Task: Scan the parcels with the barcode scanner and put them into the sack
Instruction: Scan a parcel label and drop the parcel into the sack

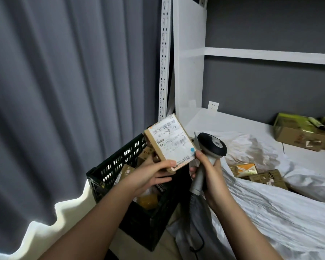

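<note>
One parcel (169,145) held; one scanner (210,147) gripped.

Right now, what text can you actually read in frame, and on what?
"1/0", after blurred characters, perhaps "50? P60?": shipping label on the parcel that the left hand holds.
"2-2": handwritten on a carton in the black crate.
Barcodes and small print on that label: too blurred.
Print on the boxes in the sack: unreadable.

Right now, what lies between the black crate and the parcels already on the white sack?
In the head view, the right hand gripping the barcode scanner, between crate and parcels on the sack.
</note>
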`<state>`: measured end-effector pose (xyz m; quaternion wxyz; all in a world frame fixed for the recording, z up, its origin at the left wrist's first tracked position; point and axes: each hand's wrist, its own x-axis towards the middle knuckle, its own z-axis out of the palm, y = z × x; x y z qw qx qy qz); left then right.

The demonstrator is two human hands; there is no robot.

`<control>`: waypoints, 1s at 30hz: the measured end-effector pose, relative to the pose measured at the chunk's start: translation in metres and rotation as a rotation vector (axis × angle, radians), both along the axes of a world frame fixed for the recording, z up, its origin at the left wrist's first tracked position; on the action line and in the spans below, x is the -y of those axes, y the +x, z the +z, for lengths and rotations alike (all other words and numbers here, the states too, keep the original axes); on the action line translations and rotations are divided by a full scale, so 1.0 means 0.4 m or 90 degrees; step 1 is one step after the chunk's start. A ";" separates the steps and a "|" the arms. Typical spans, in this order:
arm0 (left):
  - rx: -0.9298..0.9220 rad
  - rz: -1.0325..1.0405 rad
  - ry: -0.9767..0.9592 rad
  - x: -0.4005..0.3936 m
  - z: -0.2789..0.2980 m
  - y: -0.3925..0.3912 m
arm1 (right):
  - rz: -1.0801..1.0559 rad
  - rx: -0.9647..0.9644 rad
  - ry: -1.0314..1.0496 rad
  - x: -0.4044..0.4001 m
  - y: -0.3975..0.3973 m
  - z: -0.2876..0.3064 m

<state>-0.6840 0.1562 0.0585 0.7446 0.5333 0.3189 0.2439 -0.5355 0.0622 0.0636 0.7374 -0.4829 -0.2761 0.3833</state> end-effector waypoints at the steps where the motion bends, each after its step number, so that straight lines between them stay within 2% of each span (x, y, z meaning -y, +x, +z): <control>1: 0.006 0.019 -0.003 -0.016 -0.001 -0.010 | -0.013 0.023 -0.021 0.003 0.003 0.001; 4: -0.042 0.073 0.031 -0.051 -0.018 -0.034 | -0.034 0.114 -0.047 0.012 0.008 0.007; 9: -0.100 0.164 0.064 -0.087 -0.057 -0.038 | 0.035 0.170 -0.023 0.038 -0.020 0.020; 16: -0.106 0.245 0.024 -0.127 -0.096 -0.034 | 0.143 0.142 -0.036 0.053 -0.034 0.033; 23: -0.147 0.266 0.022 -0.148 -0.118 -0.038 | 0.180 0.151 -0.045 0.061 -0.033 0.037; 30: -0.139 0.258 0.006 -0.154 -0.122 -0.036 | 0.183 0.161 -0.060 0.071 -0.031 0.046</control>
